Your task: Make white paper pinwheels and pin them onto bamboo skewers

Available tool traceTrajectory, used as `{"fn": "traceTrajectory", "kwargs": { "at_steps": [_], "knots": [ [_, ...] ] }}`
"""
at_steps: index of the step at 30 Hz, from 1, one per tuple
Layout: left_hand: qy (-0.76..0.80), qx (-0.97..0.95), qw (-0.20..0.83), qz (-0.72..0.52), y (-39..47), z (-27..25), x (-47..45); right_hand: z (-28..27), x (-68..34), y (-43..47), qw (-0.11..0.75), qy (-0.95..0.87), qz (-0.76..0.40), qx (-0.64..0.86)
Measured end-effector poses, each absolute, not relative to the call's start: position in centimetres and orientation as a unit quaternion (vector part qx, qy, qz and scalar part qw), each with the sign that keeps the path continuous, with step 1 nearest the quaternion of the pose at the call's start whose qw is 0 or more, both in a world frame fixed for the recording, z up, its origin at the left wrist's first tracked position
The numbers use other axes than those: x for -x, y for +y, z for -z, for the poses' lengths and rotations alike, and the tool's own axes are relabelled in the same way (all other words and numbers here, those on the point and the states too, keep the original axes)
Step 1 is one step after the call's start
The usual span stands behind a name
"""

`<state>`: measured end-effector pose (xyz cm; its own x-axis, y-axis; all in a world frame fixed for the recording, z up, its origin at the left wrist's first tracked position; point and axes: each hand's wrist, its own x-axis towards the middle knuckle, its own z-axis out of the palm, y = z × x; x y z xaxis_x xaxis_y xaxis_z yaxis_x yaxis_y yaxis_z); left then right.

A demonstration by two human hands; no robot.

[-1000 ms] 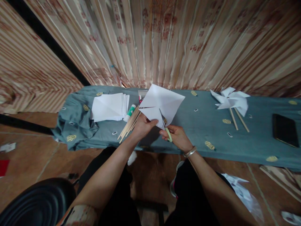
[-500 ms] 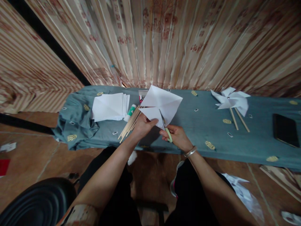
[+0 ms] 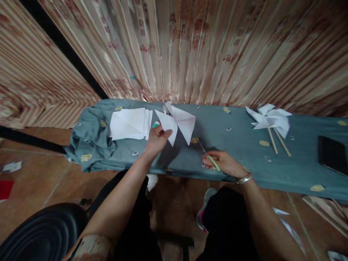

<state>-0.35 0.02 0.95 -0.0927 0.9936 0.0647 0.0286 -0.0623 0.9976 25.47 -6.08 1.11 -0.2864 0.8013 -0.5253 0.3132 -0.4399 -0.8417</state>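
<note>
My left hand (image 3: 159,139) pinches a white sheet of paper (image 3: 183,121) that has been slit, its flaps standing apart above the cloth. To the right and lower, my right hand (image 3: 221,162) is closed on green-handled scissors (image 3: 213,163), whose thin blades point up and left, away from the paper. Left of the held sheet lies a stack of white paper (image 3: 127,123). Beside it a glue stick (image 3: 156,124) shows only in part, and the wooden sticks there are hidden by my left hand and arm.
Paper pinwheels (image 3: 268,116) on wooden sticks lie on the right of the cloth-covered table (image 3: 239,145). A black phone (image 3: 333,155) rests farther right. Behind the table hangs a patterned curtain (image 3: 190,50). A round black stool (image 3: 43,232) stands at lower left.
My right hand has drawn the scissors out of the paper, moving right and down. My left hand has shifted slightly left with the sheet, which is now turned and its flaps spread.
</note>
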Motion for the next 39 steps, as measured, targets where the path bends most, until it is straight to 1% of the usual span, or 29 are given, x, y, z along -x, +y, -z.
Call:
{"fn": "traceTrajectory", "kwargs": {
  "at_steps": [2, 7, 9, 11, 13, 16, 20, 22, 26, 29, 31, 35, 39],
  "knots": [
    [0.512, -0.494, 0.463, -0.529, -0.2, -1.0, 0.5, -1.1, -26.8, -5.8, 0.227, -0.478, -0.612, 0.587],
    [0.504, -0.485, 0.487, -0.523, -0.8, -1.7, 0.2, -0.6, -27.8, -5.1, 0.429, -0.445, -0.496, 0.609],
    [0.495, -0.467, 0.520, -0.517, -1.0, -1.9, -0.1, -0.4, -27.4, -4.6, 0.469, -0.444, -0.472, 0.600],
    [0.482, -0.439, 0.559, -0.512, -1.1, -1.9, -0.3, -0.1, -26.8, -4.2, 0.481, -0.450, -0.463, 0.593],
    [0.474, -0.417, 0.585, -0.509, -1.2, -1.8, -0.6, 0.2, -26.1, -3.8, 0.480, -0.448, -0.478, 0.583],
    [0.475, -0.405, 0.601, -0.499, -1.4, -1.9, -0.9, 0.6, -24.7, -3.5, 0.475, -0.417, -0.539, 0.557],
    [0.473, -0.400, 0.619, -0.483, -1.6, -2.2, -1.0, 0.6, -22.6, -3.9, 0.486, -0.331, -0.630, 0.507],
    [0.475, -0.379, 0.629, -0.484, -1.7, -2.3, -1.1, 0.5, -21.9, -4.0, 0.489, -0.304, -0.653, 0.492],
    [0.428, -0.332, 0.665, -0.514, -2.1, -2.9, -1.2, 0.6, -21.6, -3.5, 0.522, -0.289, -0.635, 0.491],
    [0.367, -0.315, 0.717, -0.502, -2.6, -3.4, -1.5, 0.9, -21.8, -2.6, 0.566, -0.278, -0.594, 0.500],
    [0.342, -0.319, 0.734, -0.492, -2.9, -3.5, -1.8, 0.9, -21.6, -2.0, 0.592, -0.268, -0.569, 0.505],
    [0.365, -0.359, 0.711, -0.481, -3.6, -2.9, -3.3, 0.7, -20.1, -1.8, 0.620, -0.256, -0.557, 0.490],
    [0.433, -0.358, 0.646, -0.518, -3.6, -1.8, -4.6, 0.5, -18.3, -2.2, 0.618, -0.290, -0.548, 0.483]
  ]
}}
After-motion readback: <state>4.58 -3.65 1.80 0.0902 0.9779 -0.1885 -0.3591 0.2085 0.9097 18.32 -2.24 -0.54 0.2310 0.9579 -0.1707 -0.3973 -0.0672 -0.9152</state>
